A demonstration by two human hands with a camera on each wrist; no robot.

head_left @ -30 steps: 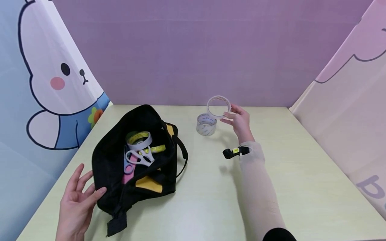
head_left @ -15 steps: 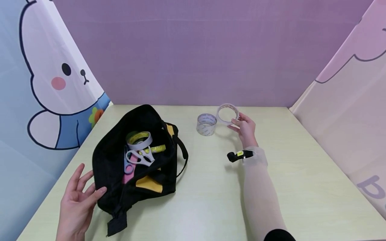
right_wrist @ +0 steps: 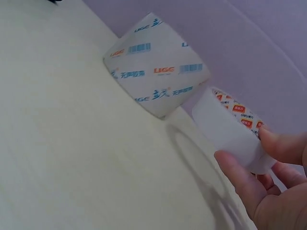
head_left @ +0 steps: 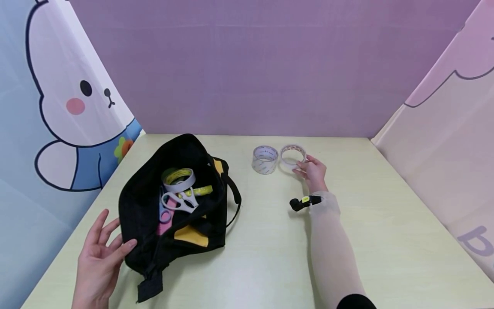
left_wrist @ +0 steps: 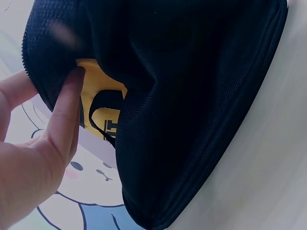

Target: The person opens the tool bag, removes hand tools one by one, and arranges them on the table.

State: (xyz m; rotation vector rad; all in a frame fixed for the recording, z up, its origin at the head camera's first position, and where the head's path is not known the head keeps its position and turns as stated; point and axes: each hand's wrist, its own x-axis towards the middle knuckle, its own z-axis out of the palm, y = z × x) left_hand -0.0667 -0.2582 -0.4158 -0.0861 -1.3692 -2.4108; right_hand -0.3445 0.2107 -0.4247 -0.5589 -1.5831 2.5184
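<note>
Thumb and fingers of the right hand (head_left: 315,175) pinch a white tape roll (head_left: 290,165) right of centre in the head view, its round opening showing. Just left of it, a clear tape roll (head_left: 264,166) stands on the table (head_left: 262,249). At lower left the left hand (head_left: 96,262) grips the edge of a black bag (head_left: 140,206) — thumb on the near side. Inside the bag's wide mouth, left of centre, lie a tape roll with a yellow core (head_left: 180,186), white-handled scissors (head_left: 193,199), a yellow tube (head_left: 202,191) and a pink object (head_left: 166,228), partly hidden.

From the left wrist, the fingers come in at the left and hold the zipped rim between them; dark fabric fills the upper middle, with a yellow patch (left_wrist: 93,79) left of centre.

From the right wrist, the white tape roll sits right of centre, lifted off the table — its ring-shaped shadow falls at lower middle. The clear tape roll, printed with blue and orange lettering, is at upper middle.
</note>
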